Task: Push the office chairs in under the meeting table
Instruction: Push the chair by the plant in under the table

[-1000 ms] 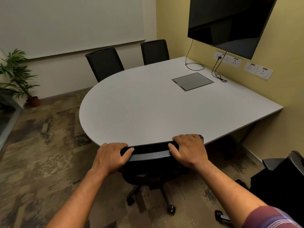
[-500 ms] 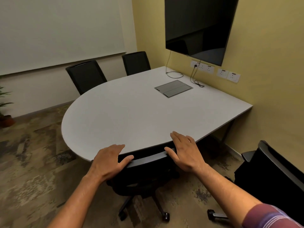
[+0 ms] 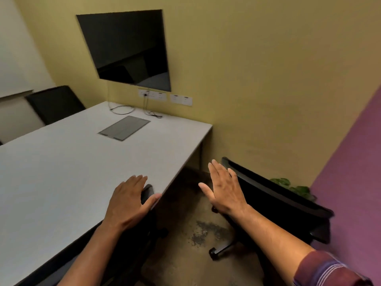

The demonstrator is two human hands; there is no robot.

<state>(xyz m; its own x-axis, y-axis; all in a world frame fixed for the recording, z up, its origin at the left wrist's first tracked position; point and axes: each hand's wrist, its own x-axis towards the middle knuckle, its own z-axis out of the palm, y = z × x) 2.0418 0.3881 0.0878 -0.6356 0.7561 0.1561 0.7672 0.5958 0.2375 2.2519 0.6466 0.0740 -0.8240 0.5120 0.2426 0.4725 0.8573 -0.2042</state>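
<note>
Tucked under the meeting table (image 3: pixel 72 172) at lower centre: one office chair (image 3: pixel 148 193), backrest top just beside the table's near edge. Left hand (image 3: pixel 127 203) spread flat over that backrest, fingers loose, gripping nothing. Right hand (image 3: pixel 223 190) open wide, empty, raised near the backrest rim of a second chair (image 3: pixel 274 195) at right, well out from the table. Bare carpet (image 3: pixel 191 230) between both chairs. Far chair (image 3: pixel 55 103) at upper left, against the table's far edge.

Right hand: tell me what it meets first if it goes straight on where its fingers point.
Probably the top edge of the black office chair backrest beside the open right hand; depth is unclear.
</note>
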